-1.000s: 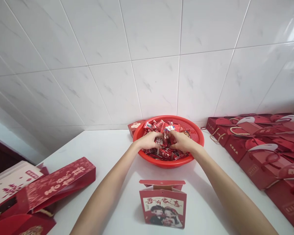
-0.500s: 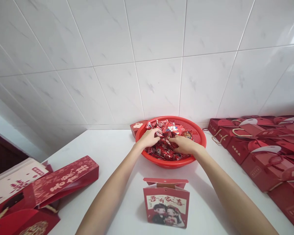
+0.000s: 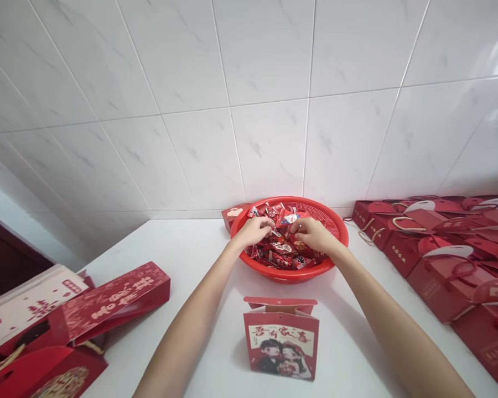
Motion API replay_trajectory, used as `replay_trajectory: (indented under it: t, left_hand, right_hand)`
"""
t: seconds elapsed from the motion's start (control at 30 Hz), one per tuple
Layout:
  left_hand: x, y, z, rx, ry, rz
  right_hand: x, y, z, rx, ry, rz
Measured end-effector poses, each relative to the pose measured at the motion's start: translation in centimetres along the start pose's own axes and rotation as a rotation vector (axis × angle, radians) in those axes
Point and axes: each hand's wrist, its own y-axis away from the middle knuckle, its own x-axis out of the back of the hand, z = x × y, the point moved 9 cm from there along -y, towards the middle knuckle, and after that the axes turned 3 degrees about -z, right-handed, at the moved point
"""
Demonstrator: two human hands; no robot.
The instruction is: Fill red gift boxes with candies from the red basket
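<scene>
A red plastic colander (image 3: 341, 235) stands by the wall, filled with red-wrapped candies (image 3: 283, 249). My left hand (image 3: 255, 231) is over its left side, fingers curled and pinched on a small wrapped candy (image 3: 276, 232). Over the right side is my right hand (image 3: 313, 235), its fingers bent down and drawn together; whatever they hold is hidden behind the hand. Between my forearms a red gift box (image 3: 281, 345) with a cartoon couple on its front stands upright, its top open.
Red gift boxes with rope handles (image 3: 435, 265) stand in rows along the right. On the left lie a long red box (image 3: 120, 301), a white printed box (image 3: 33, 304) and a red box (image 3: 50, 376). A small red box (image 3: 232, 214) is behind the colander, near the tiled wall (image 3: 269, 149).
My right hand has lifted from among the candies, its fingers now more bent. My left hand's fingers have drawn together, staying at nearly the same spot. The view has shifted slightly.
</scene>
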Motion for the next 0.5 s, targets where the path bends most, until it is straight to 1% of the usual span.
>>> replay_trajectory:
  t: [0.07,0.13,0.23,0.37,0.5]
  left_hand:
    - [0.1,0.2,0.2,0.004,-0.084,0.002]
    - [0.4,0.4,0.5,-0.004,-0.190,0.029]
    - [0.7,0.7,1.2,-0.048,-0.286,0.055]
    - [0.9,1.0,1.7,-0.056,-0.207,0.067]
    - [1.7,1.4,2.2,-0.071,-0.080,0.162]
  right_hand:
    - [0.8,0.0,0.0,0.032,-0.174,0.068]
    - [1.4,0.2,-0.1,0.044,-0.316,0.115]
    - [2.2,0.7,-0.3,0.028,-0.431,0.176]
    - [3.1,1.2,-0.2,0.003,-0.468,0.281]
    - [3.4,1.4,0.4,-0.039,-0.472,0.351]
